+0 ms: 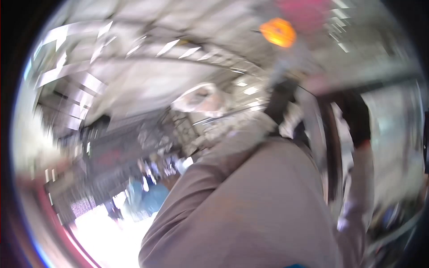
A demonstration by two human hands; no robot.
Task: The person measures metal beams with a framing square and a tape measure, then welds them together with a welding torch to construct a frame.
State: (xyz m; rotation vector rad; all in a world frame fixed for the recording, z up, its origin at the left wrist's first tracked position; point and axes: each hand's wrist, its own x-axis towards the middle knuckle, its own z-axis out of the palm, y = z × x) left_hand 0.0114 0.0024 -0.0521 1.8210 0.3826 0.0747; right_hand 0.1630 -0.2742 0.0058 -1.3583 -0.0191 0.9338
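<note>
The whole view is smeared by motion. My left hand (281,102), in a dark glove, reaches up past the middle at the end of a grey-brown sleeve (241,143). It is beside a pale, blurred upright shape (310,111). Further right, my right hand (356,117), also dark-gloved, overlaps the top of a long dark bar (330,147) that runs down between my arms. Blur hides the fingers of both hands, and I cannot tell what they hold. Above them shows a round, bright orange thing (278,32) with a pink patch (306,13) beside it.
A whitish, see-through bundle (201,99) lies left of my left hand. Dark machinery or racks (120,147) stretch across the left side, with a blue-green shape (149,196) below. A pale panel (393,143) stands at the right. Roof beams and bright windows (85,85) fill the upper left.
</note>
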